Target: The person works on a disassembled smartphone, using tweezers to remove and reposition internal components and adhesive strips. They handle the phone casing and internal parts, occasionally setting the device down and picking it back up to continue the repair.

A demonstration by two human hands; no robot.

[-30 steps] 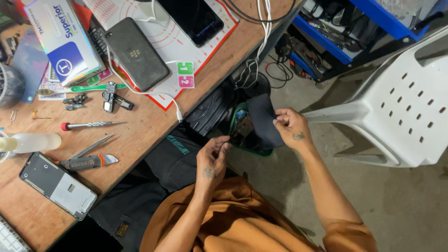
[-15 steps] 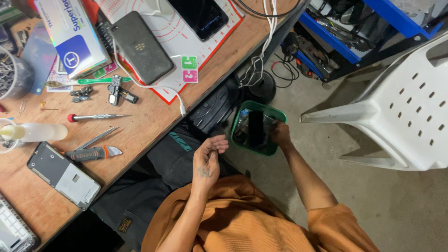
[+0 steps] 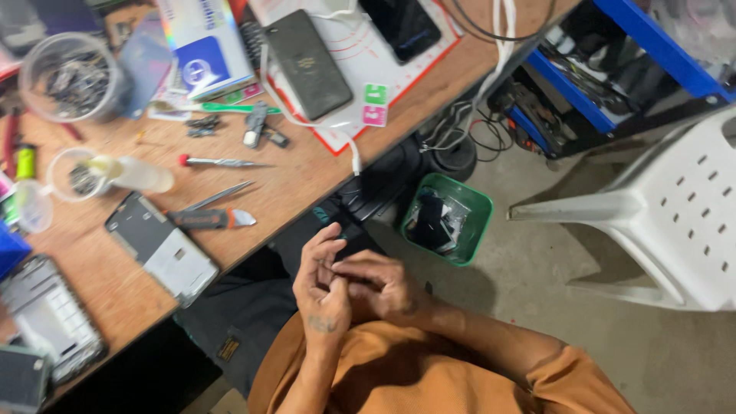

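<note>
Leaving green bin [image 3: 479, 222], right hand [image 3: 376, 284] rejoined left hand [image 3: 322, 287].

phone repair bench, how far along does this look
Done: one opened phone lies stripped on the wooden bench, and scrap sits in the green bin. In hand: left hand and right hand meet over the lap, anything between them hidden. Left: the dark phone lies untouched.

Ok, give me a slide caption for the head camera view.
Left hand and right hand meet beside workbench, above green bin.
</note>
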